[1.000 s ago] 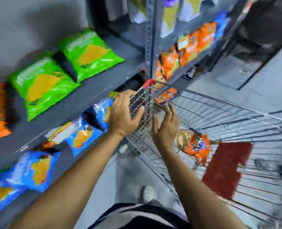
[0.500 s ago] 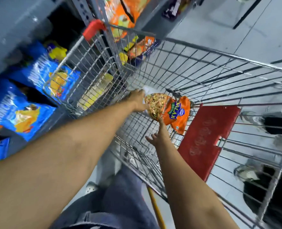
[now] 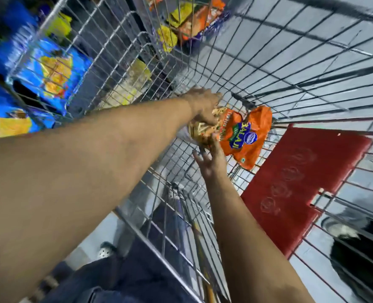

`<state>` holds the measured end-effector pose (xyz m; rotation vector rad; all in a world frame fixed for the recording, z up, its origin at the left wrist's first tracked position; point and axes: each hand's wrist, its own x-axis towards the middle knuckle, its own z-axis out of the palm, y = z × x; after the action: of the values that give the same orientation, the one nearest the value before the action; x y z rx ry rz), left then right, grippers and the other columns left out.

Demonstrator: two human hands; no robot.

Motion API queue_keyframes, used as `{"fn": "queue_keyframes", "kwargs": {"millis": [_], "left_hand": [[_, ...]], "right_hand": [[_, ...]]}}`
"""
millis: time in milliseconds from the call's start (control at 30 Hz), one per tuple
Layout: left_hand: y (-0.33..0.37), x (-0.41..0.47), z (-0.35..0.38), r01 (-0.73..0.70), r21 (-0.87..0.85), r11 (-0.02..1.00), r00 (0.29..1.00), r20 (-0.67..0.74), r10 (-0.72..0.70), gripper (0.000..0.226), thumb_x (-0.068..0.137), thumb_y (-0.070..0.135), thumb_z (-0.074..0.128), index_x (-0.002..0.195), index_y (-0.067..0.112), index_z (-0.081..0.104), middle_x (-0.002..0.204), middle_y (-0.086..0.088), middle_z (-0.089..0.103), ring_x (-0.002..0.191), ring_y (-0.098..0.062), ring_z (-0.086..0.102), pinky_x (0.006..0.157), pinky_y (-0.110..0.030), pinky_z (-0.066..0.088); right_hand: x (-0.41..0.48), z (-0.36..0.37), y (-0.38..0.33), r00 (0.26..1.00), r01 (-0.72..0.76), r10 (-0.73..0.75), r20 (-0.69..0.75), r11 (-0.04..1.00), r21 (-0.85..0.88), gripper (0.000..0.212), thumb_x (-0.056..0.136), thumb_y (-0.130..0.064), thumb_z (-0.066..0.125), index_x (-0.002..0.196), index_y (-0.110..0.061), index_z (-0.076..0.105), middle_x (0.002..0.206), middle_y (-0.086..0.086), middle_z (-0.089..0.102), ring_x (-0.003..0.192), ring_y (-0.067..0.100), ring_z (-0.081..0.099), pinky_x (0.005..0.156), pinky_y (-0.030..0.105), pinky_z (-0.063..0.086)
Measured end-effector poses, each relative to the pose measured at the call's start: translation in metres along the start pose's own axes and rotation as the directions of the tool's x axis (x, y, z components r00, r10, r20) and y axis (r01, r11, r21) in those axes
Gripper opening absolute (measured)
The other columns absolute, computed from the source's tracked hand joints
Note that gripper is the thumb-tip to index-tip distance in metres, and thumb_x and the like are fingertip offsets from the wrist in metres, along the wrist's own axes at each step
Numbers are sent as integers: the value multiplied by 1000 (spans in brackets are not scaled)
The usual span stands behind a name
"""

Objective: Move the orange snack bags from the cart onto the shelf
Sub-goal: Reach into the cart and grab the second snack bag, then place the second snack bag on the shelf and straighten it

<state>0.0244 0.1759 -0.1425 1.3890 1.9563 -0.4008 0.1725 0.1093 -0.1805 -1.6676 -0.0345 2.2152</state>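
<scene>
One orange snack bag [image 3: 245,136] with a blue logo lies in the bottom of the wire cart [image 3: 268,68]. My left hand [image 3: 205,106] reaches deep into the cart and its fingers are closed on the bag's upper left end. My right hand [image 3: 210,159] is just below the bag with its fingers spread, fingertips touching the bag's lower edge. The shelf [image 3: 10,68] stands to the left behind the cart's mesh, with blue bags [image 3: 49,73] on it. More orange bags [image 3: 200,16] show on a shelf at the top, blurred.
A red plastic flap [image 3: 299,184] lies in the cart right of the bag. Yellow packs [image 3: 168,36] sit on the shelf beyond the cart's far wall. Grey floor shows through the mesh. My shoe [image 3: 105,251] is on the floor below.
The view has tipped down into the cart. My left hand has gone from the cart's rim to the orange bag and closed on it; my right hand has followed to the bag's lower edge.
</scene>
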Motion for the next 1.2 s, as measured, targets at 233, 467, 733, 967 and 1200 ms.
{"fn": "queue_keyframes", "kwargs": {"millis": [233,467,733,967,1200], "left_hand": [[-51,-48,19,199,-361,911,955,279,-98,81,71,37,77,141,28,37,146,-11,40,127,-35,46,104,-49,41],[-99,-99,31,290,-666,687,944,317,-91,78,76,24,77,140,15,35,140,-12,50,115,-30,56,90,-37,48],[-139,-199,-31,-18,-904,427,997,-51,-65,82,75,27,76,145,13,34,147,-1,44,134,-17,43,114,-31,32],[-175,-314,-108,-375,-848,375,788,-505,-353,61,70,11,81,126,7,54,129,-16,61,108,-16,59,97,-27,47],[-215,-468,-163,-619,-674,403,418,-717,-557,74,34,53,89,100,30,65,105,-5,71,91,-11,66,92,-34,55]], "right_hand": [[-13,0,23,999,21,-15,36,986,-164,49,84,-21,69,128,-12,50,115,10,65,107,30,61,100,56,46],[-41,29,19,941,325,-240,237,832,-449,34,79,-13,74,108,-22,58,96,1,69,79,15,67,59,24,53],[-126,115,-8,710,638,-169,684,567,-522,45,68,-6,74,112,-4,65,92,-2,77,88,19,70,78,32,57],[-228,220,-6,460,858,-181,869,342,-383,60,62,13,75,117,8,54,79,-12,76,74,9,68,66,23,58],[-359,313,51,100,950,-172,980,310,-42,69,46,-16,86,112,-7,64,95,1,77,84,20,72,73,35,61]]}}
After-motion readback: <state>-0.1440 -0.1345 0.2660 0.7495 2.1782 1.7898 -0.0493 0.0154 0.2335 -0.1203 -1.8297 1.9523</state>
